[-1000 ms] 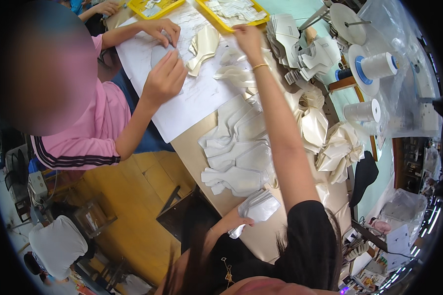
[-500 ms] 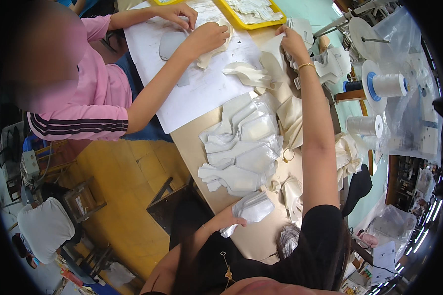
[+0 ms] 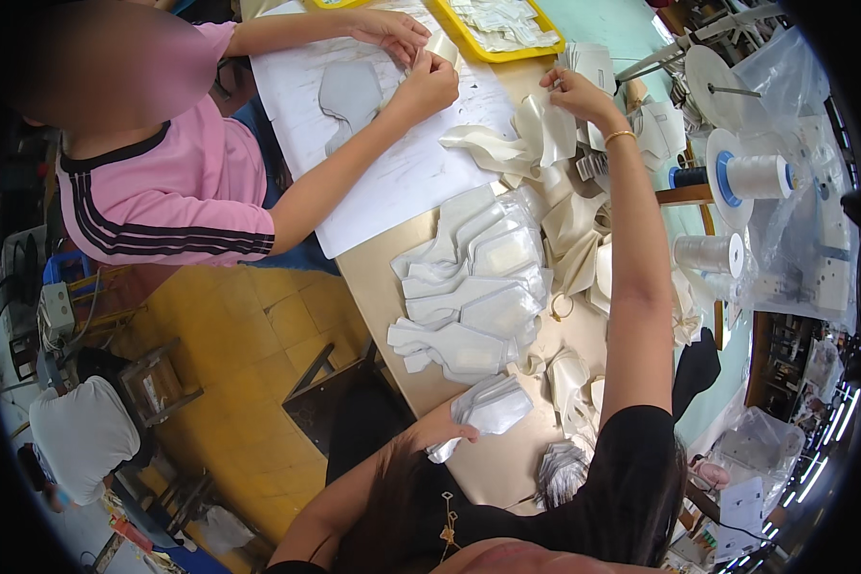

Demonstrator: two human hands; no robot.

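Note:
My left hand is closed around a small stack of silvery-grey cut pieces at the table's near edge. My right arm stretches across the table. My right hand, its fingers loosely bent and apart, hovers just above a cream piece of material with nothing visible between them. More cream pieces lie crumpled beneath that forearm. Between my hands, several overlapping stacks of grey shaped pieces spread over the table.
Across the table's left corner a person in a pink shirt handles a cream strip over a white sheet. A yellow tray of white pieces stands at the far end. Thread spools stand at right. A dark stool is left.
My right hand has let go of the cream piece, which now lies on the pile, and has lifted slightly. The co-worker's hands have moved right with the cream strip. My left hand stays put.

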